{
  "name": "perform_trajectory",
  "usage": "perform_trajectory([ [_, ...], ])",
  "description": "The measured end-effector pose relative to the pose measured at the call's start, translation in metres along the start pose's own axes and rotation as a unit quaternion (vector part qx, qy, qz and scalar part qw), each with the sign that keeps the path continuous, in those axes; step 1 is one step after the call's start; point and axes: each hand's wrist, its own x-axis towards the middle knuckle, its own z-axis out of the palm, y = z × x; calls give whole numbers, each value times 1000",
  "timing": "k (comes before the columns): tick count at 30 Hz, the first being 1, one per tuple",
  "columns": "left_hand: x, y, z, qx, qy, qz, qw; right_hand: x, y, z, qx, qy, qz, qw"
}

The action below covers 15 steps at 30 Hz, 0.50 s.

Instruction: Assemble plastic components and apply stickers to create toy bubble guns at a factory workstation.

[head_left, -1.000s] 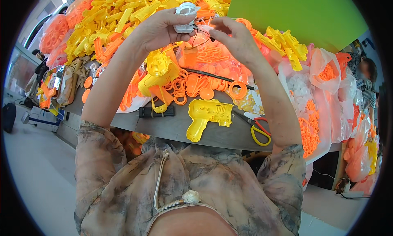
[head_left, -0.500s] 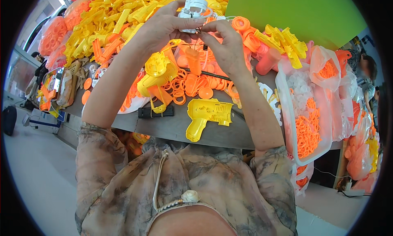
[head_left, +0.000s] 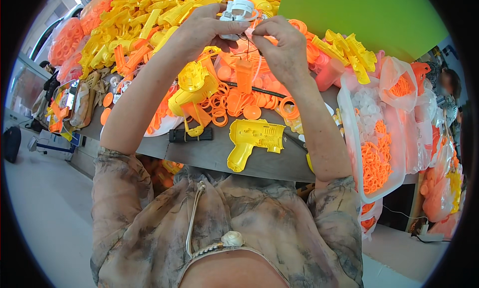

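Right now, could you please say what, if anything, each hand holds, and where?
The left hand holds the white plastic part by its lower body; whether the right hand pinches the thin dark wires cannot be told.

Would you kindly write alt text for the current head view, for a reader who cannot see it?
A person's left hand holds a white part above a table, the right hand close beside it near thin dark wires. A yellow shell lies near the table's front edge, with yellow pieces and orange pieces heaped behind it and a tub at right.
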Motion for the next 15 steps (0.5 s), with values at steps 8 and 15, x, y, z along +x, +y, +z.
perform_trajectory([
  [8, 3, -6, -1, -72, 17, -15, 997, -4, -9, 3, 8, -29, 19, 999],
  [15, 4, -8, 1, -67, 0, -33, 997, -6, 0, 16, -47, -15, -4, 999],
])
